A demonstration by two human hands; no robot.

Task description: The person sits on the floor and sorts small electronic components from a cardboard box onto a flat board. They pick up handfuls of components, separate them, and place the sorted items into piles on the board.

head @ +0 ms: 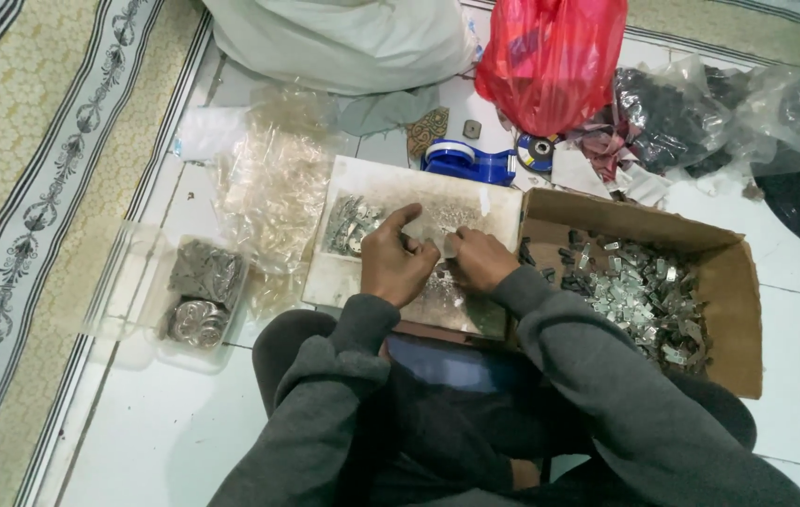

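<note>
My left hand [394,256] and my right hand [480,260] meet over a white board [362,183] that rests on my lap. Between their fingertips they pinch a small clear plastic bag [437,246] that seems to hold small metal pieces; its contents are hard to make out. A pile of small shiny metal clips [351,223] lies on the board just left of my left hand. A cardboard box [733,282] on the right, close to my right hand, holds several more metal clips [634,291].
A heap of clear plastic bags [273,183] lies left of the board. A clear plastic tub [142,282] with packed bags stands at the left. Behind are a blue tape dispenser [461,158], a red plastic bag [550,56], a white sack [343,38] and a patterned rug [34,188].
</note>
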